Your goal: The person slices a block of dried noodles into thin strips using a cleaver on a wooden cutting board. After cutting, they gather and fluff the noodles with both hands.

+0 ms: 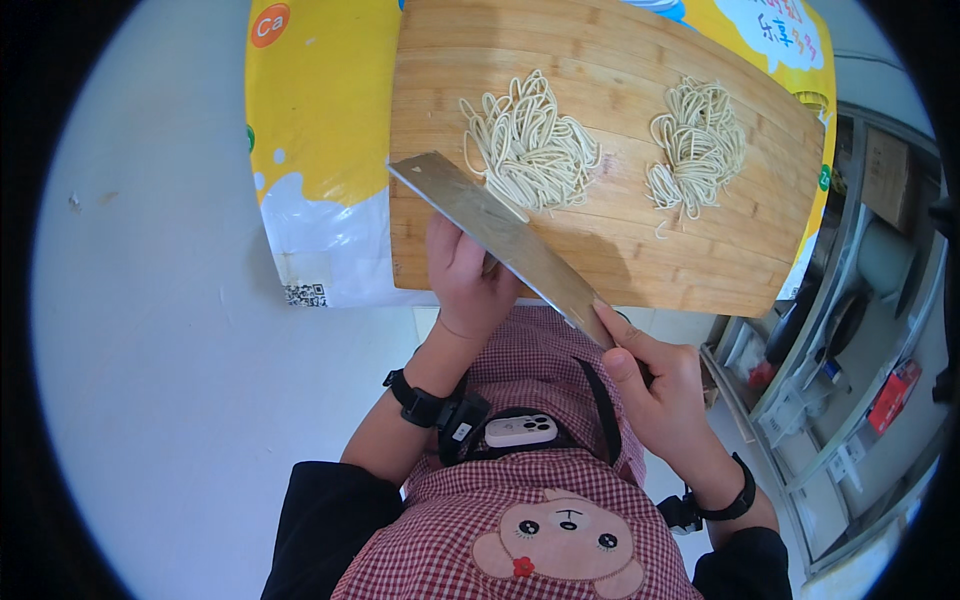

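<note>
My right hand [660, 390] grips the handle of a wide-bladed cleaver [510, 240], its index finger laid along the blade. The blade slants up and left over the near left part of a wooden cutting board [600, 262]. Partly behind the blade is my left hand [469, 281], fingers curled at the board's near edge; whether it holds something is hidden. A pile of noodles [536, 150] lies on the board just beyond the blade, and a second pile of noodles [697, 146] lies to its right. A short noodle scrap [661, 229] is near the second pile.
Under the board lies a yellow and white printed sheet [322, 157]. A metal shelf rack [847, 300] stands at the right, holding a cardboard box [886, 176], a red package [894, 396] and other items. A phone [521, 430] sits at the waist of the checked apron [465, 510].
</note>
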Tool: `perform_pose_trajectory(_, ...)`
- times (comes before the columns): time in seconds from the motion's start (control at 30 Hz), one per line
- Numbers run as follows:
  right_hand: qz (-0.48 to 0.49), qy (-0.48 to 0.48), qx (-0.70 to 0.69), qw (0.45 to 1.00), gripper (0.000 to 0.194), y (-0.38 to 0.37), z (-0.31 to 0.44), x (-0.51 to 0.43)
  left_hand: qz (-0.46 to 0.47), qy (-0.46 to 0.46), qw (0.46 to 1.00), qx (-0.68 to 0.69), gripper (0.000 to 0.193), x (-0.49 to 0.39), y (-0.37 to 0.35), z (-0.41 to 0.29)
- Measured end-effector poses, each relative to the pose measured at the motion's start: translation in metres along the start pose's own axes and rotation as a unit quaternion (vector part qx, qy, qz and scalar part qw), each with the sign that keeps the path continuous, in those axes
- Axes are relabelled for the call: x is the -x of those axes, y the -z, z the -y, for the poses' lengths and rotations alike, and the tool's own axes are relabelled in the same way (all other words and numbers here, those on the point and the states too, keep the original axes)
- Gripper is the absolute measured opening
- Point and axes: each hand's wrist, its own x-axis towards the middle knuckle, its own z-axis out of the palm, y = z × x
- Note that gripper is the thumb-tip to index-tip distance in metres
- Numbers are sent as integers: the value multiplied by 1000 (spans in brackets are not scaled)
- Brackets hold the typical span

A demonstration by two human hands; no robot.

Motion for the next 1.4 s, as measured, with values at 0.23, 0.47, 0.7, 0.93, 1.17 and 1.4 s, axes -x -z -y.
perform_pose_trajectory(0.23,-11,14,-3,1000,42,-3,0,-7,3,-8,1000,5,34,-1,1,2)
perform_pose_trajectory(0.47,-1,50,25,998,41,-16,-7,-46,-20,4,1000,13,38,-1,-1,1)
perform_pose_trajectory(0.7,-35,47,-81,995,40,-34,-10,-56,-15,-3,1000,7,33,-5,0,2)
perform_pose_trajectory(0.93,2,-1,6,1000,42,5,6,-4,-21,-2,1000,16,34,3,-1,4)
perform_pose_trajectory(1.17,16,-18,10,1000,42,7,5,-1,-19,4,1000,10,39,6,-3,6)
perform_pose_trajectory(1.4,-5,33,2,999,42,-12,-2,-26,-25,4,1000,6,43,9,-4,8)
